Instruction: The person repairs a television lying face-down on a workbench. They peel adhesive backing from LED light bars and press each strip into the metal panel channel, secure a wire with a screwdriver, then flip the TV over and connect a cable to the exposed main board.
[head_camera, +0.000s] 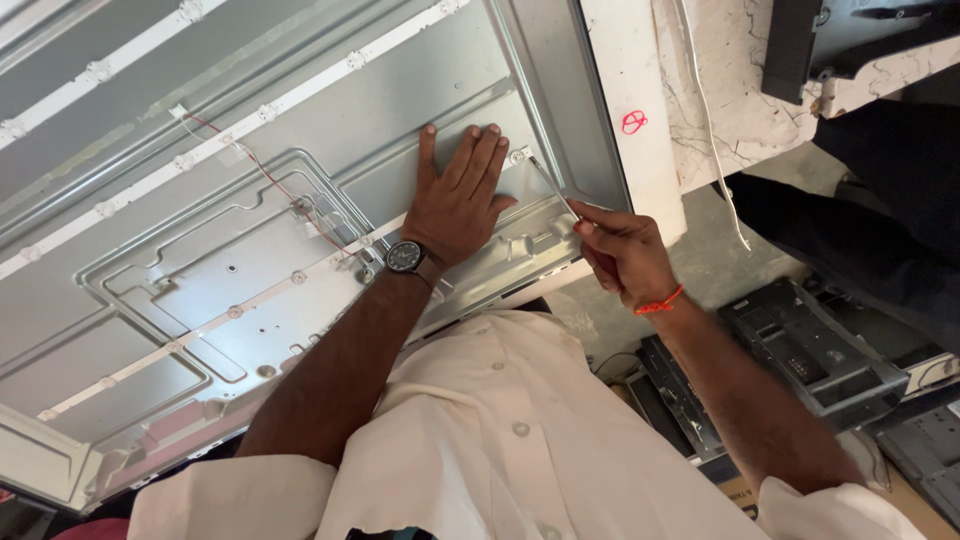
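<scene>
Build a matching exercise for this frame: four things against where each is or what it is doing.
Things:
1. left hand
2. right hand
3. wristwatch
4. red thread band

States:
A. around the right wrist
B. pressed flat on the metal back panel, beside an LED strip
C. on the left wrist
D. gripping a screwdriver whose tip points at the panel

Pairs: 1-B, 2-D, 3-C, 4-A

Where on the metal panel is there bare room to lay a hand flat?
Bare metal lies between the LED strips at upper left, and on the raised plate left of the left hand. It is crowded by the red wires and at the panel's edge, where the right hand works a screwdriver.
</scene>
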